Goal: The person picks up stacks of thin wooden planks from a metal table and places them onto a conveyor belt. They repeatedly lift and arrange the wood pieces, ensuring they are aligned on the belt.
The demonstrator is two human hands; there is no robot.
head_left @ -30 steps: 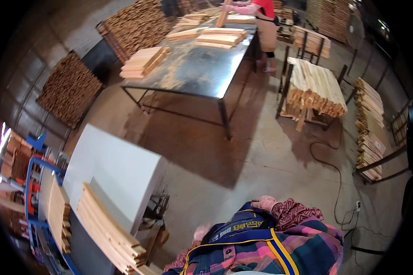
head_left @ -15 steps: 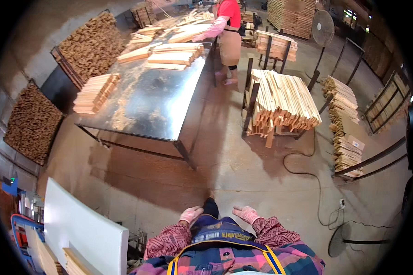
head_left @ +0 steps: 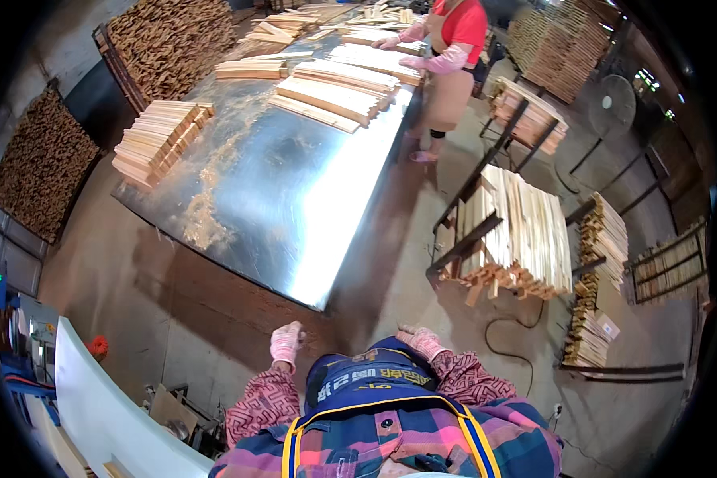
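Note:
My left hand (head_left: 287, 344), in a pink-and-white work glove, hangs in front of the near table edge with its fingers curled in and nothing seen in them. My right hand (head_left: 422, 341), gloved alike, is beside the right side of my blue apron (head_left: 366, 378), its fingers loosely stretched and holding nothing that I can see. The shiny metal table (head_left: 271, 215) lies ahead, sawdust strewn over it. Near its left edge stands a neat stack of wood strips (head_left: 159, 139). Further back lie longer wooden slats (head_left: 334, 92).
A co-worker (head_left: 454, 64) at the table's right side has gloved hands on slats. On the right stand a metal rack of wood strips (head_left: 518, 231) and a fan (head_left: 612, 107). A cable (head_left: 490, 338) crosses the floor. A pale curved panel (head_left: 95, 406) is at lower left.
The table is nearer and its near edge is closer to my hands; the view has turned somewhat. My left hand has moved left, away from my apron. The co-worker's second hand now shows.

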